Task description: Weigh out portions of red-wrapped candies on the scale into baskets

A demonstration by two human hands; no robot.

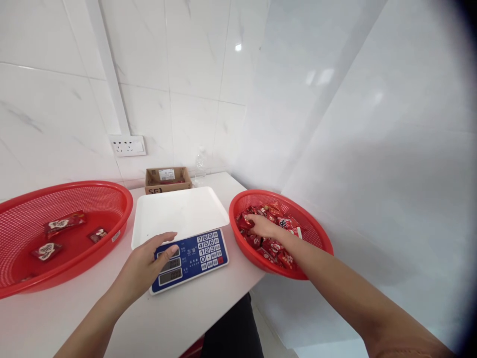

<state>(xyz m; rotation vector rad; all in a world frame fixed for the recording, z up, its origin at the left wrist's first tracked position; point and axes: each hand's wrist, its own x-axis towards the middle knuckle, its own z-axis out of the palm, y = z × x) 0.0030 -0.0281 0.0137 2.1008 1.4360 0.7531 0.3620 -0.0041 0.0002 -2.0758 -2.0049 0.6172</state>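
My left hand (147,263) hovers at the left end of a blue and white digital scale (192,256), its thumb and fingers apart and nothing in them. Part of the scale's display is covered by it. Behind the keypad lies the scale's white weighing tray (179,211) with nothing on it. Over on the right, my right hand (263,226) reaches into a red plastic basket (324,238) of small red snack packets (274,246). Its fingers close round a red packet (244,220) at the basket's left side; the fingertips are partly hidden.
A larger red basket (124,199) on the left holds several red packets (46,251). At the back stand an open cardboard box (167,188) and a clear plastic bottle (200,161). Tiled wall (194,119) bounds the white table (212,303) behind; another wall rises on the right.
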